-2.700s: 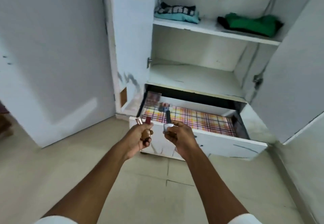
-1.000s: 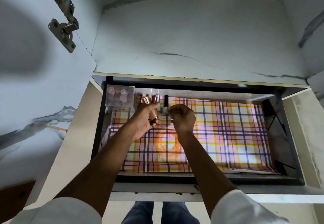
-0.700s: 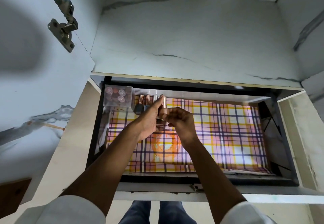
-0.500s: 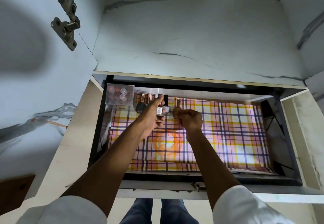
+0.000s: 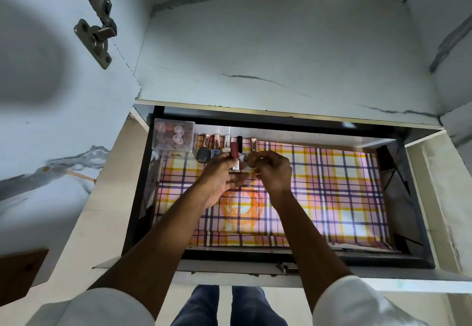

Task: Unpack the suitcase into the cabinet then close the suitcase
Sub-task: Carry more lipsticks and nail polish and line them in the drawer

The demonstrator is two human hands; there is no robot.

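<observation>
The open cabinet drawer (image 5: 413, 198) has a plaid liner (image 5: 332, 185). Along its back wall stands a row of nail polish bottles (image 5: 216, 141) with rose-gold and black caps. My left hand (image 5: 219, 177) grips a dark-red-capped bottle (image 5: 233, 150) at the row's right end. My right hand (image 5: 274, 172) is beside it, its curled fingertips pinching the body of a rose-gold-capped bottle (image 5: 253, 143) that stands upright on the liner. The suitcase is out of sight.
A clear plastic box (image 5: 173, 135) of small round items fills the drawer's back left corner, with a dark round case (image 5: 203, 155) next to it. A bare marbled shelf (image 5: 281, 44) lies above. A door hinge (image 5: 97, 26) juts out at the upper left.
Since I stood back holding bottles, I have leaned over the drawer. My right hand has set a rose-gold-capped bottle upright at the row's end; my left hand still holds the dark-red-capped one.
</observation>
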